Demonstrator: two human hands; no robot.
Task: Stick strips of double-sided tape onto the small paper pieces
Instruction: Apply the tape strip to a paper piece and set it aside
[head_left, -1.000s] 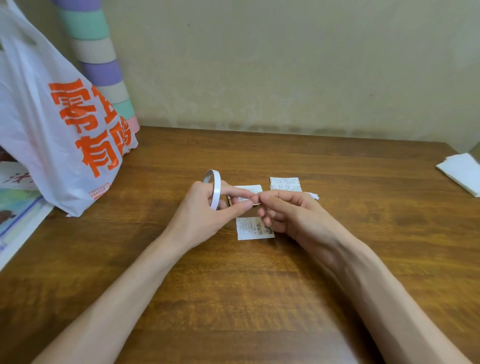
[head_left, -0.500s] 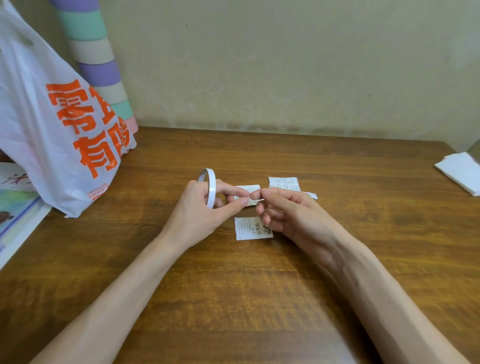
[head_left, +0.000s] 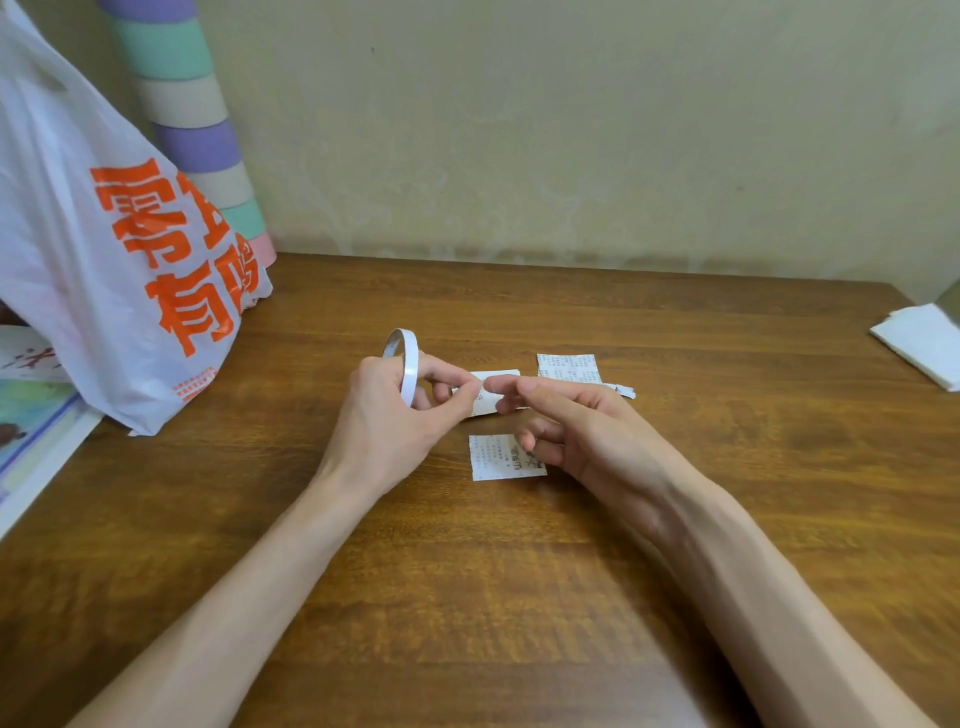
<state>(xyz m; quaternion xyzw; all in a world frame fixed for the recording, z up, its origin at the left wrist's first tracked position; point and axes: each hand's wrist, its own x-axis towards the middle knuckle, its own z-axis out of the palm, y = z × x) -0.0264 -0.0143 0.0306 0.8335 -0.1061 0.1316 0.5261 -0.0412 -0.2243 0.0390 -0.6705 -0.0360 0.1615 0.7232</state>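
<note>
Brown wood grain ran across the table (head_left: 675, 338), which met a plain beige wall (head_left: 571, 130). At the left stood one white plastic bag (head_left: 78, 260) with orange characters, one pastel-banded tube (head_left: 192, 104) behind it and some printed sheets (head_left: 31, 415) at the edge. One folded white paper (head_left: 919, 338) lay at the far right.

Three small paper pieces lay mid-table: the far piece (head_left: 567, 368), the middle piece (head_left: 498, 376) partly behind the fingertips, and the near piece (head_left: 493, 460). A torn scrap (head_left: 623, 389) showed past the right hand (head_left: 587, 431).

The left hand (head_left: 395, 415) held the one tape roll (head_left: 408, 364) upright, fingers curled through it. The right forefinger and thumb sat close together beside the left fingertips. Whether they pinched anything could not be told.
</note>
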